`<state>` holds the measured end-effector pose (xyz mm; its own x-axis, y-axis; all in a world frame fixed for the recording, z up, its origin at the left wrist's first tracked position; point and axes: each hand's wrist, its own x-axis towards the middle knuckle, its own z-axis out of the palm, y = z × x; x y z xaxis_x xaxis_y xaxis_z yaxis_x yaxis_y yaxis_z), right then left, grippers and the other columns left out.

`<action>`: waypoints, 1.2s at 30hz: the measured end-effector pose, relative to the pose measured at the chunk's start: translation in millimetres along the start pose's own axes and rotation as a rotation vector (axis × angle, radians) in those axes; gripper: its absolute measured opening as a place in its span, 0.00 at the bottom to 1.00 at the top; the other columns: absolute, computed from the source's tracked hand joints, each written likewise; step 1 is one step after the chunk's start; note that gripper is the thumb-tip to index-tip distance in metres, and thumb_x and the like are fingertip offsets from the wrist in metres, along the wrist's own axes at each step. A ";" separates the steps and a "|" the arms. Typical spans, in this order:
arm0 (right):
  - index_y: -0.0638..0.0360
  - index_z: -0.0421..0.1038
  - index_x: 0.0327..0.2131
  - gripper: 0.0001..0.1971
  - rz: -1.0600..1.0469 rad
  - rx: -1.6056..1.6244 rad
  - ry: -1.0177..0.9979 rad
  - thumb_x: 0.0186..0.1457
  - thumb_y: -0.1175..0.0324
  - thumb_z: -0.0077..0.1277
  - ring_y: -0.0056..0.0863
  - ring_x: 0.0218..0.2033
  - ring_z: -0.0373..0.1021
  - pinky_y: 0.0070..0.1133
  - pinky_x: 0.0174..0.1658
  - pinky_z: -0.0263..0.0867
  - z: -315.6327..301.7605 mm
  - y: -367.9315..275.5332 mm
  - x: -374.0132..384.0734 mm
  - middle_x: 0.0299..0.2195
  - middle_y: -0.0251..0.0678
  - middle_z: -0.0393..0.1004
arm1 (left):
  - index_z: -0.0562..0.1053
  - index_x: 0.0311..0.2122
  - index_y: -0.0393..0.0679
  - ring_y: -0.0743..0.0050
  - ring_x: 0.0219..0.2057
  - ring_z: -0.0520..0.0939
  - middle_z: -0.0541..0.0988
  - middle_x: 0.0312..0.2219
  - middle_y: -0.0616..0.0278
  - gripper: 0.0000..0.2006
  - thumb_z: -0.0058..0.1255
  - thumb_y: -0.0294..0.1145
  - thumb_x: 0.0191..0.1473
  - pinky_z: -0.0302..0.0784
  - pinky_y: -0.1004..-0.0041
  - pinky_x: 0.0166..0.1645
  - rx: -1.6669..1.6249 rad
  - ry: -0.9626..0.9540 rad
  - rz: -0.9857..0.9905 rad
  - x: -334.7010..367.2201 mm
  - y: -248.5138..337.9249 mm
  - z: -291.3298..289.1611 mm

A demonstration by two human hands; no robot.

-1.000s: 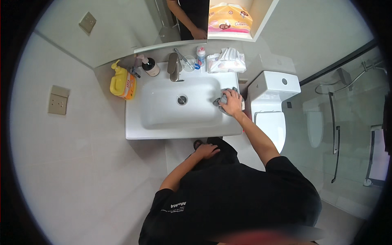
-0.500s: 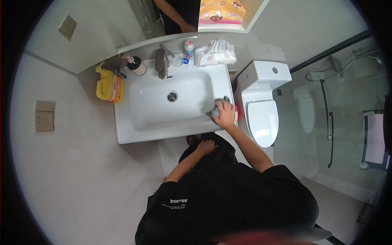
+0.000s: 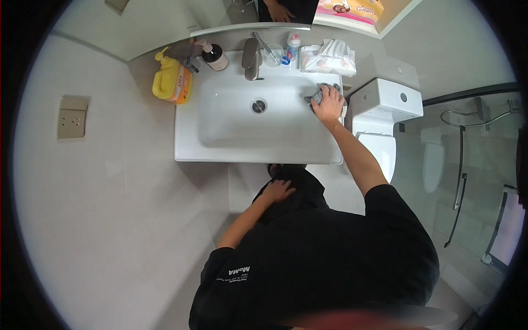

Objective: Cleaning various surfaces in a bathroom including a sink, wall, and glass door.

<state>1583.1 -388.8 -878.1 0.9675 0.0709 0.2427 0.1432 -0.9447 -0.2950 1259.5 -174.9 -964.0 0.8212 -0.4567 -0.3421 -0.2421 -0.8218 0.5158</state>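
My right hand presses a crumpled grey cloth onto the right rim of the white washbasin, close to its back right corner. The fingers are bent over the cloth, and part of it sticks out to the left of them. Down on my dark-clothed thigh rests my left hand, its fingers stretched out and holding nothing. A soft pack of tissues lies on the basin's back ledge, just beyond my right hand.
Along the back ledge stand a faucet, a clear cup with a toothbrush, a small pink-capped bottle and a dark pump bottle. A yellow jug is at the left corner. A toilet stands right of the basin.
My right hand has slid the grey cloth along the right rim toward the back, nearer the tissues. My left hand stays on my thigh. The whole view has shifted.
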 end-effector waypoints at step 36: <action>0.47 0.72 0.52 0.33 -0.053 0.086 -0.040 0.39 0.56 0.70 0.40 0.59 0.66 0.44 0.60 0.55 -37.8 -4.7 -106.5 0.55 0.35 0.71 | 0.74 0.61 0.48 0.51 0.68 0.66 0.74 0.62 0.54 0.25 0.52 0.45 0.61 0.47 0.43 0.74 0.160 0.680 -0.715 19.3 -98.2 -156.3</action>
<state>1471.5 -404.0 -867.7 0.9654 0.1346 0.2234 0.2103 -0.9082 -0.3618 1379.9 -49.8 -898.5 0.9103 0.4137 0.0169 0.3985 -0.8864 0.2355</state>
